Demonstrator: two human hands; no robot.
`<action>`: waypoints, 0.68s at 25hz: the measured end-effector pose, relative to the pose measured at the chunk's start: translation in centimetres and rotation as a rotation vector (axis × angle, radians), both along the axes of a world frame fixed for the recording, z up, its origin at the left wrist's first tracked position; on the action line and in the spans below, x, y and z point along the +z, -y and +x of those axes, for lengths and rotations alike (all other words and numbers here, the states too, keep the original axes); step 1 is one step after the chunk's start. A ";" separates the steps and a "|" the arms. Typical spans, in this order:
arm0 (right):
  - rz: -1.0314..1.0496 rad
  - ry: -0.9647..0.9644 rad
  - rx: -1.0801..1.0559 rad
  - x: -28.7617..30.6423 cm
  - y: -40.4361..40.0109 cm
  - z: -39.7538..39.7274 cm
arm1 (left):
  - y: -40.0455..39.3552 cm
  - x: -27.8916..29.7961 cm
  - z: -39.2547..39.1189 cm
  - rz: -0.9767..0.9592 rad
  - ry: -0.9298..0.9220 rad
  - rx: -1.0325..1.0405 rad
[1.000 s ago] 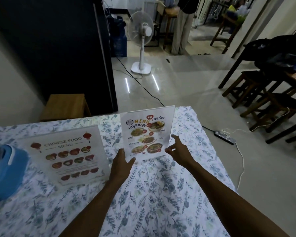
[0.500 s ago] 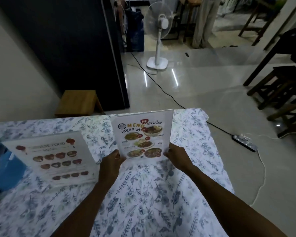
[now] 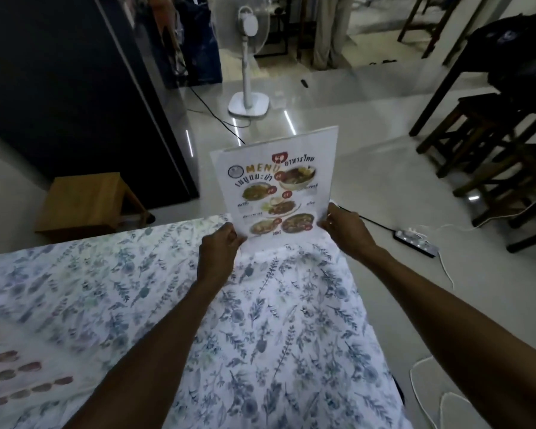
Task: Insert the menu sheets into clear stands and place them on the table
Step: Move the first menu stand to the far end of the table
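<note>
A Thai food menu in its clear stand (image 3: 276,184) stands upright at the far edge of the table, which is covered by a floral cloth (image 3: 155,274). My left hand (image 3: 218,247) grips its lower left corner and my right hand (image 3: 342,227) grips its lower right corner. Whether its base touches the cloth I cannot tell. The Chinese food menu stand (image 3: 10,376) shows only as a blurred strip at the lower left edge.
Beyond the table a wooden stool (image 3: 87,199) stands by a dark cabinet (image 3: 75,88). A white pedestal fan (image 3: 248,57) and its cable are on the glossy floor. A power strip (image 3: 415,241) lies at the right. Dark stools and a table (image 3: 489,128) crowd the far right.
Both hands have closed on the Thai menu stand's lower corners and carried it toward the table's far edge. The view swung right, so the Chinese menu slid to the lower left.
</note>
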State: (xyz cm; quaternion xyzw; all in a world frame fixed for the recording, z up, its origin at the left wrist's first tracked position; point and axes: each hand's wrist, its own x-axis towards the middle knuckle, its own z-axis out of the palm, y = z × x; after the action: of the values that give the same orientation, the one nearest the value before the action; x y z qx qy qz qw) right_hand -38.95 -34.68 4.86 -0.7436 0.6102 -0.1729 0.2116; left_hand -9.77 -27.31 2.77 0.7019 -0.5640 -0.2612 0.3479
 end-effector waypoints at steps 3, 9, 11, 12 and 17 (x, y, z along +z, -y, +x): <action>0.027 0.012 -0.038 -0.6 3.3 -2.0 | 4.6 0.0 -1.4 -0.015 0.032 -0.051; 0.041 0.033 -0.068 -3.1 7.2 -2.6 | 8.9 -1.4 -2.6 0.025 0.084 -0.015; 0.073 0.020 -0.054 -4.2 7.8 -2.4 | 9.5 -2.2 -2.6 0.048 0.089 -0.002; 0.086 0.013 -0.044 -4.8 8.1 -2.3 | 9.7 -2.6 -2.4 0.061 0.085 0.000; 0.092 0.010 -0.040 -6.4 9.4 -1.9 | 10.4 -3.7 -1.7 0.074 0.111 -0.021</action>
State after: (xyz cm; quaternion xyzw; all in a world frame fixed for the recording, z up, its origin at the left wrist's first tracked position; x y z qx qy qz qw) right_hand -40.87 -44.04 -1.52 -0.7199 0.6312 -0.1523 0.2451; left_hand -11.48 -37.68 -0.92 0.7217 -0.5799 -0.2460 0.2870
